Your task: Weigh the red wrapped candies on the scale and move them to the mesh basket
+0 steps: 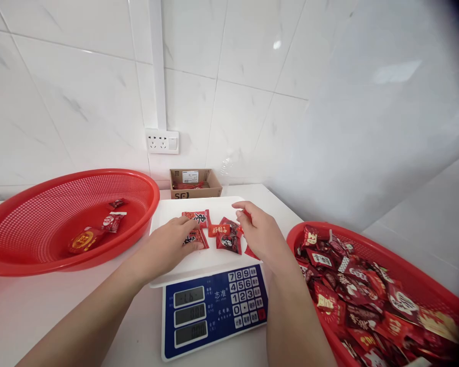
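A white-topped weighing scale with a blue keypad panel holds several small red packets on its pan. My left hand is at the pan's left side, its thumb and fingers curved round a red packet. Just behind that packet lies another red packet with dark lettering. A dark red packet and a small bright red packet sit between my hands. My right hand is over the pan's right side, thumb and forefinger apart. Red wrapper shows beside and under it, partly hidden by the fingers.
On the left stands a red perforated basket with a few packets in it. Another red basket, at the right, is heaped with packets. Behind the scale is a small cardboard box, and a wall socket is above it.
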### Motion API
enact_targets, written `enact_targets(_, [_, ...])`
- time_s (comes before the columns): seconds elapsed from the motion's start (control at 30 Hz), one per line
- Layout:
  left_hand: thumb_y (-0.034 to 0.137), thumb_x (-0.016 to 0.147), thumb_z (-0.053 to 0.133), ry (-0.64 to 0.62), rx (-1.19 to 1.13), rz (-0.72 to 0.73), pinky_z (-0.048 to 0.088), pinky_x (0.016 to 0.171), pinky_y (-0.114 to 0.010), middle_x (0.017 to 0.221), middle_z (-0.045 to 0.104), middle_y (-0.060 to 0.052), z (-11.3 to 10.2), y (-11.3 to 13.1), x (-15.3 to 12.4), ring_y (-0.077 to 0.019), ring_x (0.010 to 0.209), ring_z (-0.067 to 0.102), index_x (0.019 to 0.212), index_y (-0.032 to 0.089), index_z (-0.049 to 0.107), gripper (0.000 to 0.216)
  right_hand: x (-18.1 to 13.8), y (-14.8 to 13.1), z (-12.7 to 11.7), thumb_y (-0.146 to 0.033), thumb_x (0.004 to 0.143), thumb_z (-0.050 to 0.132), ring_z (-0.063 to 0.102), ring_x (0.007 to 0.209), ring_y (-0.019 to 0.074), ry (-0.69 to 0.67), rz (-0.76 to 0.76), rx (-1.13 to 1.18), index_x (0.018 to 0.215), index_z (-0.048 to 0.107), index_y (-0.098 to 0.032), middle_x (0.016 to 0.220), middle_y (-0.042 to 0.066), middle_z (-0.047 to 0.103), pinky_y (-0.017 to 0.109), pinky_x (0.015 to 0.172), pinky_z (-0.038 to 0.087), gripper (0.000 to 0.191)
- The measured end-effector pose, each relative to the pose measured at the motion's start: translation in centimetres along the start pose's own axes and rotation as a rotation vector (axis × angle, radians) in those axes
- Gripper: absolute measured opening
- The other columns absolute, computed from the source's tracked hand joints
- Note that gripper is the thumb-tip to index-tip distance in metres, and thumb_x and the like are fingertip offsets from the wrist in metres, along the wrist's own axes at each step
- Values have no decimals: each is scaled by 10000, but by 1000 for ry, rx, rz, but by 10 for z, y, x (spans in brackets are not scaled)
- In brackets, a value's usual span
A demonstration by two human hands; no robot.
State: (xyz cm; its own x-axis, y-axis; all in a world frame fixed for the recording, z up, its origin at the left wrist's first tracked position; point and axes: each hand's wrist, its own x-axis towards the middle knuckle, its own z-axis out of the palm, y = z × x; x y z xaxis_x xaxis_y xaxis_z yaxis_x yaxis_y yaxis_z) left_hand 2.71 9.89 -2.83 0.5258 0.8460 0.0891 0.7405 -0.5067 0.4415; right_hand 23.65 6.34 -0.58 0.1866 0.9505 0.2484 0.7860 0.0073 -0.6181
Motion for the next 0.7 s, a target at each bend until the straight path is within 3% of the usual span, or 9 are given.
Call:
enact_targets(0.13, [397,940,530,105,-4,66,459,968,-471,1202,669,-86,-5,9,-4,-309,1169,569,1146,228,657,295,-3,-2,0,-269,949,384,662,897,209,42,-64,111,1166,640,-217,989,65,720,345,820,491,340])
enact_targets(0.27, [442,942,499,175,-175,37,472,938,-419,1181,679,-59,-16,20,-13,-279,1144,578,1075,259,670,283,-8,-5,-4,-334,950,438,577,633,143,132,-102,317,1152,640,-227,913,33,696,288,636,487,306])
enact_targets(0.4, [467,908,526,11,-468,115,498,807,-334,995,710,-25,-19,35,-22,-223,923,639,988,245,640,263,-18,-22,2,-347,957,461,544,595,111,188,-187,626,1152,618,-254,862,-7,650,248,585,480,267])
enact_targets(0.5, [418,893,544,-121,-629,164,490,735,-301,911,692,-20,-11,42,-22,-202,841,624,912,221,615,211,-27,-38,16,-303,970,439,576,643,110,132,-239,800,1144,606,-269,823,-23,621,238,607,488,243])
enact_targets(0.6, [366,895,533,-134,-722,129,481,696,-288,832,639,-15,-5,43,-19,-186,793,585,823,205,592,186,-32,-46,29,-276,974,454,582,697,114,89,-272,958,1114,617,-277,803,-27,610,247,663,499,215])
enact_targets(0.7, [381,912,487,-94,-665,80,468,660,-288,784,605,-9,-9,38,-17,-178,740,554,830,202,608,231,-30,-44,29,-231,966,480,560,684,112,264,-266,1150,1028,651,-283,757,-31,601,236,635,478,189])
